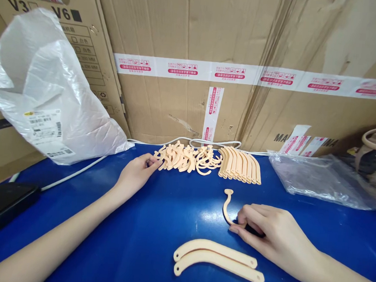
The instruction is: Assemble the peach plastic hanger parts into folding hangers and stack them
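Pinched an S-curved hook [224, 209] by its near end in the right hand [272, 229], short of the tabletop's [116, 240] far edge. Touched, with the left hand [137, 168], the left end of heaped curved pieces [180, 158] near that edge; could not tell whether gripping any. Probably needed light, single picks without snagging.

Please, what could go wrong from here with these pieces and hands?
The small curved pieces lie jumbled and overlapping, so the left hand at their edge might drag several out together.
The right hand pinches the hooked piece and leaves its wide end free, so it could twist or slip.
The row of curved strips sits right beside the jumble and could be knocked out of line.
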`<state>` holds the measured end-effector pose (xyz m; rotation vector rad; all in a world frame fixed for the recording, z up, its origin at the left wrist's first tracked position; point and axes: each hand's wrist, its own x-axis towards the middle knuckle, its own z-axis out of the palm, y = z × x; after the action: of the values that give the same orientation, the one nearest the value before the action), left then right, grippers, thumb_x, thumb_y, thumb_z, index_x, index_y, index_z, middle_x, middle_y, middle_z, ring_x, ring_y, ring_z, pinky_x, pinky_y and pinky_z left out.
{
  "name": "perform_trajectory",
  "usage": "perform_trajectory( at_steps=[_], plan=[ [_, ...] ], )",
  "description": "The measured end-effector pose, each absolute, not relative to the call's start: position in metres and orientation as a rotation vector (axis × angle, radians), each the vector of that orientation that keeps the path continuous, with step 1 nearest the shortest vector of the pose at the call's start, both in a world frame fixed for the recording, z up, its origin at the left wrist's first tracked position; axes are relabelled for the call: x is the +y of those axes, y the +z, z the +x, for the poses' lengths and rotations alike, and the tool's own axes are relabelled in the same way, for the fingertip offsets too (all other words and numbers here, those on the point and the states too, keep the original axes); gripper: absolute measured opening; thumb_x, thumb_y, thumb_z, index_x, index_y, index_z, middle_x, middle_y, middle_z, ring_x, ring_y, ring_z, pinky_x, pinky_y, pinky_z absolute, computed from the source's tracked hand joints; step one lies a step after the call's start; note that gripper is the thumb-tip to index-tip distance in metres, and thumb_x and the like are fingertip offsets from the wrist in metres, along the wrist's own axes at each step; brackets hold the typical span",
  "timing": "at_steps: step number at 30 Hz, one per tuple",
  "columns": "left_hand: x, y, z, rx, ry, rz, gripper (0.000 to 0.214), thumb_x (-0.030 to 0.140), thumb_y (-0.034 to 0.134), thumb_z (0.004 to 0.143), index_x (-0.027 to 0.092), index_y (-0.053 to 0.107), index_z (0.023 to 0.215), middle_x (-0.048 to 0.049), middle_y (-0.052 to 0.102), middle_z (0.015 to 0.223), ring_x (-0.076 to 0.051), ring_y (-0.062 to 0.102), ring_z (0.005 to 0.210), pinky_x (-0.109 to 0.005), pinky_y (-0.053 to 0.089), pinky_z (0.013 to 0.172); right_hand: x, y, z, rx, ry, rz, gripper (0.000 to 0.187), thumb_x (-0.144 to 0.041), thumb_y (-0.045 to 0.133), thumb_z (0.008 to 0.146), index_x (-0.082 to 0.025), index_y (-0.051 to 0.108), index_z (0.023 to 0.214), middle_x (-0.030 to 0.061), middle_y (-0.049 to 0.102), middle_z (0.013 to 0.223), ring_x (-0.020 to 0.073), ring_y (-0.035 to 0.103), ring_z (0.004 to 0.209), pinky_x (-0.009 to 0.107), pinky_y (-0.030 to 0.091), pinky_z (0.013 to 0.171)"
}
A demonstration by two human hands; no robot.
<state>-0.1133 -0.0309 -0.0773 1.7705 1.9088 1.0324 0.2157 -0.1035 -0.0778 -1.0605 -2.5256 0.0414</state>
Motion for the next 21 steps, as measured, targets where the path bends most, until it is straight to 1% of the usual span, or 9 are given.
perform_trajectory(
  at_steps=[2, 5, 8, 10, 13, 16, 19, 21],
  plan=[
    [-0.030, -0.077, -0.113, 1.863, 1.122, 1.661, 0.031, 0.051, 0.058, 0.069, 0.020, 0.059, 0.069, 0.0032, 0.053, 0.059, -0.015, 0.047, 0.056, -0.025, 0.029, 0.054, -0.103, -0.078, 0.217, -2.530, 0.055, -1.068, 0.024, -0.035, 0.050, 0.094, -0.022, 0.048, 0.075, -0.0056, 0.049, 0.057, 0.0104, 0.050, 0.051, 0.023, 0.033, 0.050],
    [-0.031, -0.073, -0.114, 1.792, 1.255, 1.484, 0.033, 0.050, 0.059, 0.066, 0.019, 0.058, 0.074, 0.0020, 0.055, 0.065, -0.015, 0.049, 0.060, -0.025, 0.033, 0.056, -0.102, -0.077, 0.219, -2.539, 0.084, -1.090, 0.023, -0.036, 0.049, 0.095, -0.022, 0.048, 0.076, -0.0053, 0.049, 0.058, 0.0107, 0.050, 0.052, 0.022, 0.033, 0.051],
    [-0.034, -0.062, -0.116, 1.743, 1.354, 1.310, 0.033, 0.050, 0.059, 0.066, 0.019, 0.053, 0.074, 0.0033, 0.048, 0.064, -0.013, 0.045, 0.059, -0.024, 0.033, 0.054, -0.101, -0.077, 0.221, -2.544, 0.098, -1.101, 0.024, -0.037, 0.048, 0.095, -0.022, 0.049, 0.076, -0.0049, 0.048, 0.057, 0.0113, 0.050, 0.052, 0.023, 0.033, 0.051],
    [-0.040, -0.052, -0.115, 1.675, 1.335, 1.236, 0.031, 0.048, 0.060, 0.066, 0.020, 0.048, 0.070, 0.0040, 0.043, 0.064, -0.011, 0.042, 0.057, -0.022, 0.031, 0.051, -0.101, -0.077, 0.222, -2.546, 0.097, -1.098, 0.024, -0.037, 0.049, 0.095, -0.022, 0.048, 0.076, -0.0049, 0.048, 0.057, 0.0115, 0.049, 0.051, 0.023, 0.032, 0.050],
    [-0.054, -0.035, -0.108, 1.513, 1.143, 1.214, 0.029, 0.041, 0.064, 0.064, 0.019, 0.045, 0.064, 0.0044, 0.040, 0.062, -0.009, 0.039, 0.053, -0.020, 0.029, 0.047, -0.100, -0.077, 0.224, -2.552, 0.118, -1.121, 0.024, -0.039, 0.051, 0.093, -0.022, 0.049, 0.076, -0.0052, 0.047, 0.055, 0.0114, 0.049, 0.050, 0.022, 0.032, 0.049],
    [-0.070, -0.023, -0.096, 1.424, 0.903, 1.213, 0.029, 0.036, 0.071, 0.062, 0.018, 0.049, 0.063, 0.0051, 0.040, 0.058, -0.008, 0.036, 0.050, -0.018, 0.023, 0.044, -0.100, -0.077, 0.226, -2.545, 0.168, -1.154, 0.024, -0.041, 0.052, 0.092, -0.023, 0.050, 0.077, -0.0061, 0.046, 0.053, 0.0109, 0.047, 0.047, 0.021, 0.030, 0.047],
    [-0.080, -0.020, -0.088, 1.410, 0.588, 1.216, 0.035, 0.044, 0.073, 0.063, 0.018, 0.049, 0.065, 0.0091, 0.031, 0.051, -0.005, 0.021, 0.044, -0.019, 0.011, 0.042, -0.099, -0.077, 0.226, -2.531, 0.213, -1.172, 0.026, -0.044, 0.051, 0.092, -0.023, 0.051, 0.078, -0.0068, 0.045, 0.052, 0.0103, 0.045, 0.046, 0.020, 0.030, 0.047],
    [-0.081, -0.022, -0.088, 1.423, 0.456, 1.266, 0.037, 0.049, 0.071, 0.066, 0.018, 0.050, 0.068, 0.0107, 0.027, 0.046, -0.006, 0.015, 0.043, -0.021, 0.009, 0.042, -0.099, -0.076, 0.227, -2.525, 0.237, -1.176, 0.026, -0.044, 0.049, 0.093, -0.023, 0.051, 0.078, -0.0070, 0.044, 0.052, 0.0101, 0.044, 0.046, 0.020, 0.030, 0.047]
  ],
)
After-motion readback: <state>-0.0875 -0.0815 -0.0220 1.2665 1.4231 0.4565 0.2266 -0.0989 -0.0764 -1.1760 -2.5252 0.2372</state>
